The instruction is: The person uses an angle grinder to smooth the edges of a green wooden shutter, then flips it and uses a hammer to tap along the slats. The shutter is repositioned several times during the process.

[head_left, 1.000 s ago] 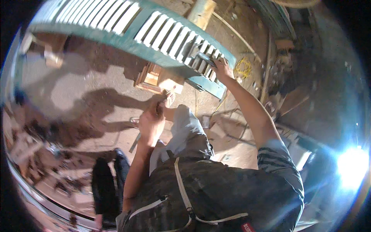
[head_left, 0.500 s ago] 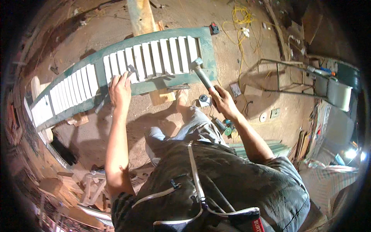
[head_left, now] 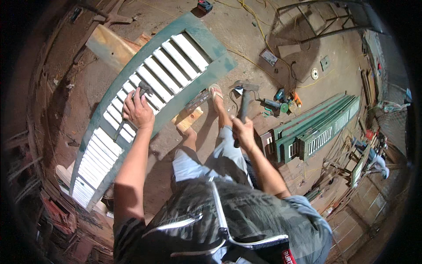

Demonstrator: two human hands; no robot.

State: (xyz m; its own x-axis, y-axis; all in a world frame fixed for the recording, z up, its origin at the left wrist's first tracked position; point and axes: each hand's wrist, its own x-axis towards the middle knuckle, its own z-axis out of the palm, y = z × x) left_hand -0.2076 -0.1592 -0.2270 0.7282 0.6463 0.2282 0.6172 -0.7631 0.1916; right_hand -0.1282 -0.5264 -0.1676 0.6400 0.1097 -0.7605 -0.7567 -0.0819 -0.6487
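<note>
A curved green louvered shutter (head_left: 210,40) with white slats lies at the left, propped off the ground. My left hand (head_left: 139,112) rests over its slats, fingers closed around a dark metal tool (head_left: 144,88) with a wider end and a long shaft. My palm hides the tool's middle, so its exact kind is unclear. To the right of the shutter, my right hand (head_left: 243,131) grips the dark handle of a hammer (head_left: 244,103). The hammer's head points away from me, apart from the shutter.
Wood blocks (head_left: 189,119) and a plank (head_left: 110,46) lie by the shutter. My sandalled foot (head_left: 216,93) stands beside its near edge. Stacked green shutters (head_left: 316,127), an angle grinder (head_left: 276,104) and yellow cords (head_left: 259,31) lie to the right. A metal frame (head_left: 314,33) stands farther off.
The view has turned, so the shutter now slants more steeply. The hammer has moved away from the shutter's right end, back toward my body. My left hand keeps its hold on the dark tool.
</note>
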